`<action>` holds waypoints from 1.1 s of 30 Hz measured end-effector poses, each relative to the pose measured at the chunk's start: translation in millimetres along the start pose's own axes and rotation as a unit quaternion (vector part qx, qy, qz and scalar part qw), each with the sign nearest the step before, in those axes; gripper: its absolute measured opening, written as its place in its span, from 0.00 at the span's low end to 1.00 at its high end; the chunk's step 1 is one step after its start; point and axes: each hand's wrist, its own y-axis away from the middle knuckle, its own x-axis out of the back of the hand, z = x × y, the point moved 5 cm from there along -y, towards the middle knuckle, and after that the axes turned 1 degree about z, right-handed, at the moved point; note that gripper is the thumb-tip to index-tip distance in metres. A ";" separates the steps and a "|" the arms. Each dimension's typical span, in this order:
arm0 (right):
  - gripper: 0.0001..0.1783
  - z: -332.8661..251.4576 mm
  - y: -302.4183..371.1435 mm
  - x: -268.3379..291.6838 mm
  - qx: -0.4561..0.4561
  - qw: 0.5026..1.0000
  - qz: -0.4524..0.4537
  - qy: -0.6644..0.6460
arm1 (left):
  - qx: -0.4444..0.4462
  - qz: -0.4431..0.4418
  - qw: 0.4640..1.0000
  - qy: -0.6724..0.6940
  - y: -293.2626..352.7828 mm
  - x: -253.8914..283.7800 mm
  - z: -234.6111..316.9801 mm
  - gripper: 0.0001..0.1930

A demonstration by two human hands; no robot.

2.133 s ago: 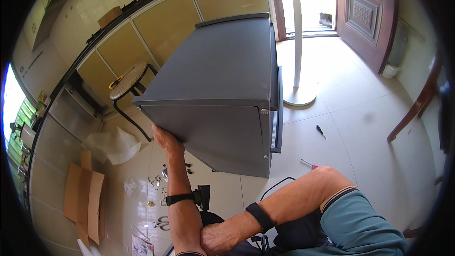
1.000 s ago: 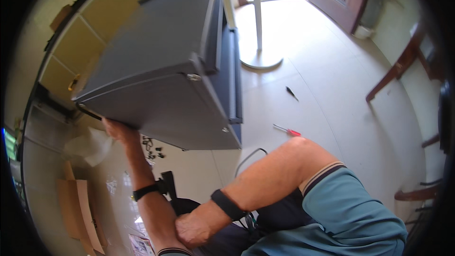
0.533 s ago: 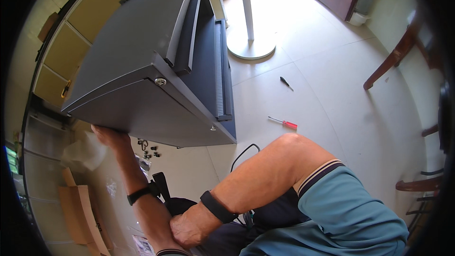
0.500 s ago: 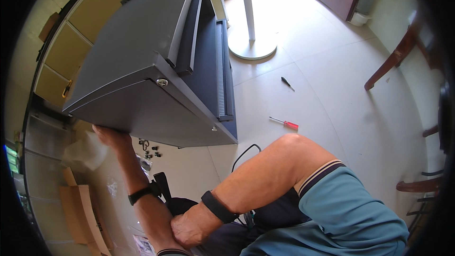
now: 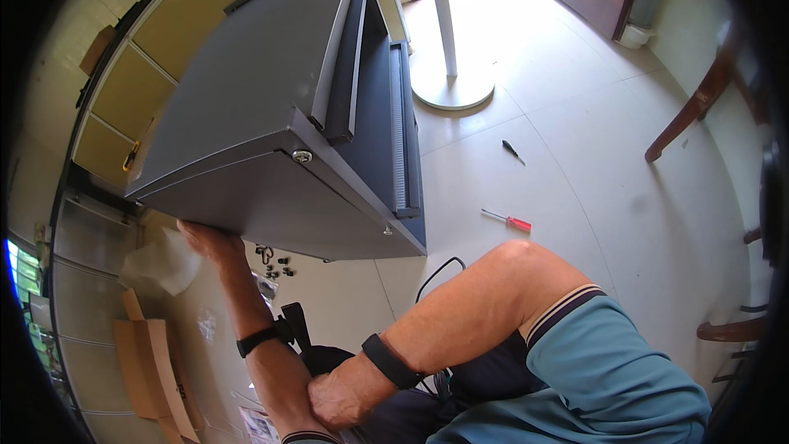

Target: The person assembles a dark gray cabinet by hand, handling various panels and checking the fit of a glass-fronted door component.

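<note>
Left hand (image 5: 209,240) pressed up against the lower edge of the grey cabinet (image 5: 246,115); fingers (image 5: 191,232) tucked under that edge, bearing on the metal rather than wrapped round any handle. Cabinet tilted off the floor (image 5: 575,156), directly above and touching the fingers, its door hanging slightly ajar on the right side. Black band on the left wrist. Right hand (image 5: 341,395) low in view, resting against the left forearm, fingers curled loosely, holding nothing visible. Small screws (image 5: 275,261) scattered on the floor just beside the left hand. Flattened cardboard (image 5: 152,366) further left. Red-handled screwdriver (image 5: 509,220) and a black one (image 5: 513,150) well apart, to the right. White stand base (image 5: 452,86) beyond the cabinet.
</note>
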 end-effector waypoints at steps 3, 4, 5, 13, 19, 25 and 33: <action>0.11 -0.1 2.8 6.2 0.000 0.999 -0.033 0.006 | -0.003 -0.012 1.000 0.010 0.8 -1.1 -1.6 0.25; 0.11 0.1 3.4 6.2 -0.001 0.999 -0.032 0.007 | -0.002 -0.002 1.000 0.015 2.0 -2.2 -1.3 0.24; 0.11 -0.4 3.9 6.9 0.004 1.000 -0.026 0.006 | -0.001 0.007 1.000 0.021 2.4 -2.9 -0.7 0.23; 0.08 8.7 -7.1 -20.6 0.026 0.996 0.078 -0.015 | -0.023 0.033 0.999 -0.018 -0.7 5.0 -6.4 0.24; 0.08 8.7 -12.3 -24.8 0.031 0.994 0.092 -0.041 | -0.035 0.028 0.998 0.035 1.9 8.4 -3.7 0.23; 0.09 12.6 -4.0 -19.9 0.047 0.987 0.122 -0.093 | -0.030 0.050 0.998 -0.004 1.3 9.2 -10.6 0.18; 0.10 12.9 13.2 -5.8 0.050 0.983 0.061 -0.166 | 0.099 0.038 0.994 0.002 2.9 2.3 -41.2 0.29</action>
